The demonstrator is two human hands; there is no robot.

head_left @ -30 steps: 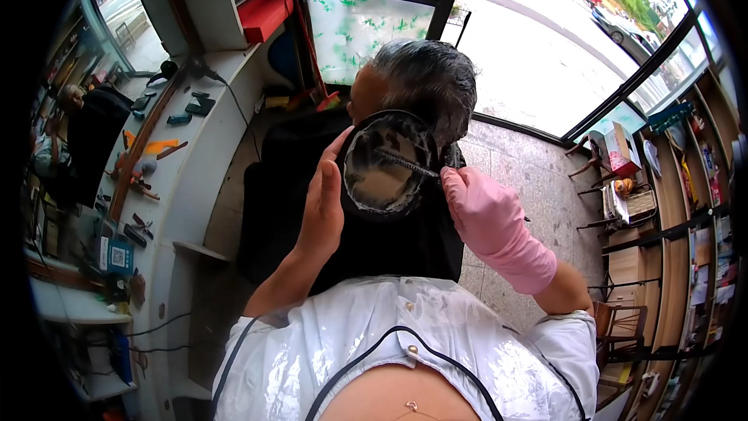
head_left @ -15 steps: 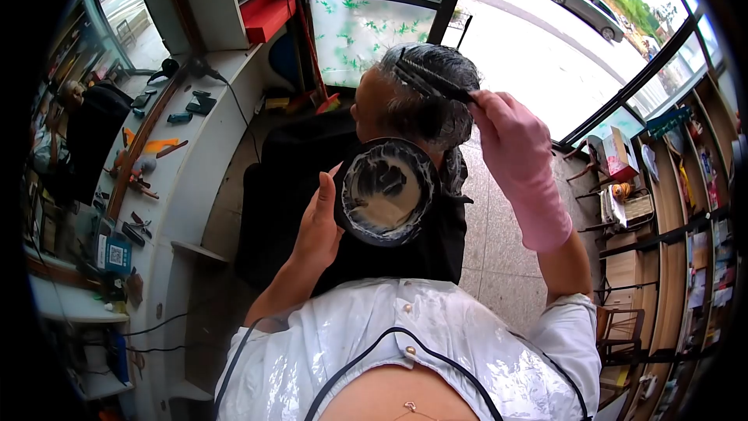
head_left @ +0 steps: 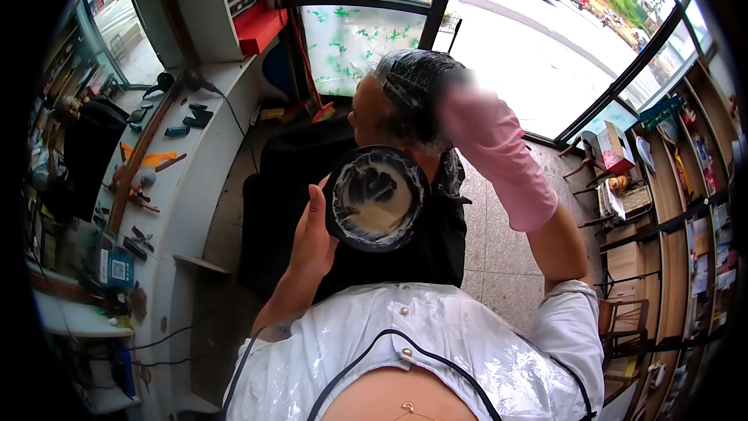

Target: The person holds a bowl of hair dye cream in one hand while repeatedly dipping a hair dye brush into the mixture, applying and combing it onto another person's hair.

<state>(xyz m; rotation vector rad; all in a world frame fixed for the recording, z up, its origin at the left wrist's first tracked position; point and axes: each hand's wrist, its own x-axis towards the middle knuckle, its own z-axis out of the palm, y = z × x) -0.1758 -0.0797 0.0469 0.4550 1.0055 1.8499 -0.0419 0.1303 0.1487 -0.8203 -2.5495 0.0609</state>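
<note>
My bare left hand (head_left: 313,226) grips the side of a black bowl (head_left: 337,206), thumb up along its rim. Pale hair-dye cream (head_left: 386,210) coats the bowl's inside, with dark streaks in it. In a pink glove, my right hand (head_left: 487,132) is at the back of a seated person's head (head_left: 401,97), fingers closed. The dark dye brush in it is mostly lost in blur and behind the hand. White cream streaks cover the wet, dark hair on top. A black cape (head_left: 288,179) drapes the person, who faces left.
Along the left runs a white counter (head_left: 175,171) with clippers, combs and cords below a mirror (head_left: 78,132). A red box (head_left: 261,30) sits on the shelf ahead. Glass doors open onto a street. At right stand chairs (head_left: 623,323) and wooden shelves (head_left: 674,281).
My right hand has moved slightly left and inward over the back of the head, hiding the brush. The bowl has shifted a little. Outside, the car has moved left.
</note>
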